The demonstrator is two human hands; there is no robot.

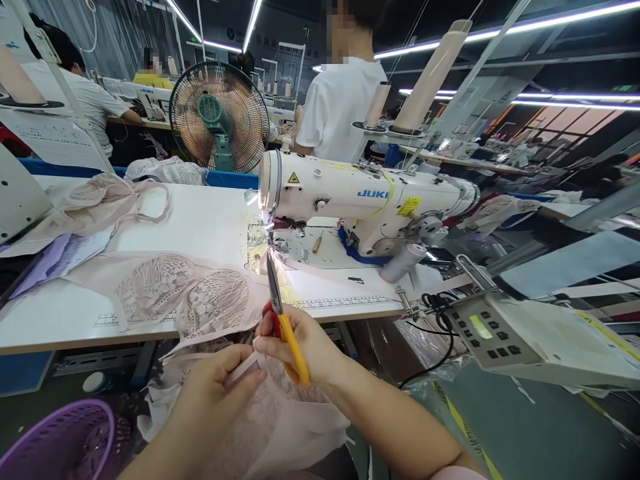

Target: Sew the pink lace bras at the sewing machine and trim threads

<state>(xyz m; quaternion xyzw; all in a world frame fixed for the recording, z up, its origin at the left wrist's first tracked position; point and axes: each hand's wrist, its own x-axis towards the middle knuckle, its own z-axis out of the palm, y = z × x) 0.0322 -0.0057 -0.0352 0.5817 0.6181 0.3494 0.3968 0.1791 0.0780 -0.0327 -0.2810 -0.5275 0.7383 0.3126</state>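
Observation:
My left hand (215, 383) is closed on a narrow pale pink strap (244, 368), low in front of the table edge. My right hand (313, 343) is wrapped round scissors (295, 343) with yellow and red handles, their blades pointing up toward the sewing machine's needle area. Its thumb and fingertip also meet near the strap's upper end. A pale pink lace bra (217, 303) lies on the table's front, and more of the pink fabric (280, 420) hangs below my hands over the lap.
A white JUKI sewing machine (325, 190) stands behind the scissors. Its control box (505, 340) is at the right. A purple basket (65, 440) sits low left. More bras (100, 200) and papers (83, 253) lie left; a fan (220, 120) and co-workers are beyond.

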